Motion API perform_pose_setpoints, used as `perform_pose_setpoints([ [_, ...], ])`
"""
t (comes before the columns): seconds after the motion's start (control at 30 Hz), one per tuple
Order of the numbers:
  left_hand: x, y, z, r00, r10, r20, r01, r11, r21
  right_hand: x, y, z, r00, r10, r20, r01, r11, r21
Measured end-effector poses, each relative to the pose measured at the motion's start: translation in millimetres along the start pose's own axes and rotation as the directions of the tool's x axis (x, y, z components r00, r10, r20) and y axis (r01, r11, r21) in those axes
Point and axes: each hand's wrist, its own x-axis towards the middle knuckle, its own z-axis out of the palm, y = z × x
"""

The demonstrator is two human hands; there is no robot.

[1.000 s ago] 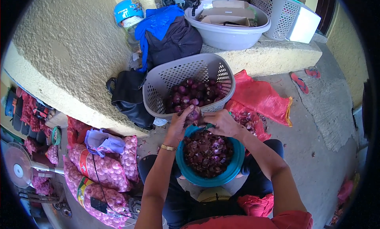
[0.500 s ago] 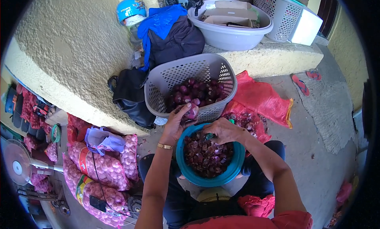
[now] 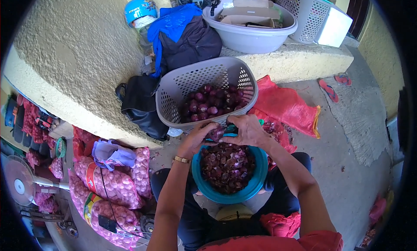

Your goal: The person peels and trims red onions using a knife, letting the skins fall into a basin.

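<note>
My left hand [image 3: 196, 140] is closed round a purple-red onion [image 3: 214, 133], held above the far rim of a teal basin [image 3: 199, 188]. My right hand [image 3: 250, 132] meets it from the other side, its fingers closed on a small green tool [image 3: 231, 128] whose blade I cannot make out. The thumb lies close to the onion's side. Inside the basin is a heap of dry onion skins and scraps [image 3: 228, 168]. Just beyond my hands stands a grey perforated basket [image 3: 167, 79] with many peeled red onions [image 3: 212, 101] in it.
Red mesh sacking [image 3: 289, 105] with scraps lies right of the basket. Full pink net sacks [image 3: 115, 186] and a lilac bag [image 3: 113, 153] sit at left. A black bag [image 3: 143, 105] leans beside the basket. A large pale tub [image 3: 256, 40] stands on the ledge [image 3: 304, 62].
My right hand has moved up and away from over the basin to the onion in my left hand. The left hand has shifted slightly right with the onion.
</note>
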Motion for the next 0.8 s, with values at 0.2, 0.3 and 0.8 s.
perform_pose_setpoints([
  [0.2,0.7,1.9,5.8,0.999,-0.042,-0.005,0.043,0.998,0.051,1.4,2.3,0.4,0.991,-0.114,-0.075,0.113,0.994,-0.008],
  [0.3,0.3,1.7,7.3,0.999,-0.041,-0.017,0.043,0.995,0.086,1.9,-2.9,-4.9,0.998,-0.004,0.064,0.005,1.0,-0.015],
  [0.8,-5.2,7.2,11.6,1.0,-0.016,-0.023,0.021,0.976,0.215,-0.2,5.3,1.6,0.99,-0.073,0.119,0.062,0.994,0.091],
])
